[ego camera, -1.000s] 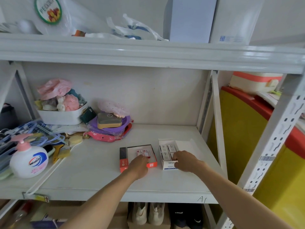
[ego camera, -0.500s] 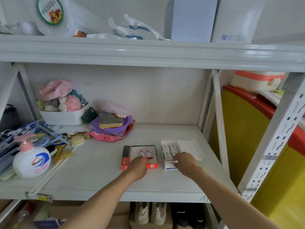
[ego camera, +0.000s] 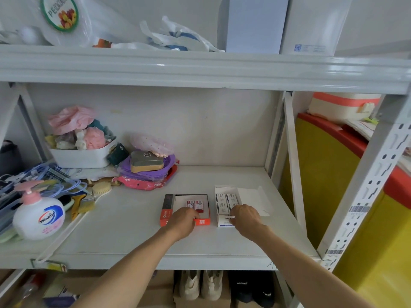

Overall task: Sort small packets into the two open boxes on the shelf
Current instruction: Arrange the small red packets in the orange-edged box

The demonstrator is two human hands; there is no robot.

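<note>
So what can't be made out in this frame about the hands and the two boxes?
Head view only:
- Left hand: fingers curl over the near edge of the red box; whether they hold a packet is hidden.
- Right hand: covers the near corner of the white box; any grip is hidden.
- Packets: red ones and white ones carry print too small to read; the hands block a full count.

I see the orange box (ego camera: 202, 221) lying open under my left hand (ego camera: 182, 221), red-white packets (ego camera: 195, 205) just beyond; the white box (ego camera: 223, 220) with blue-white packets (ego camera: 226, 202) under my right hand (ego camera: 245, 217)
</note>
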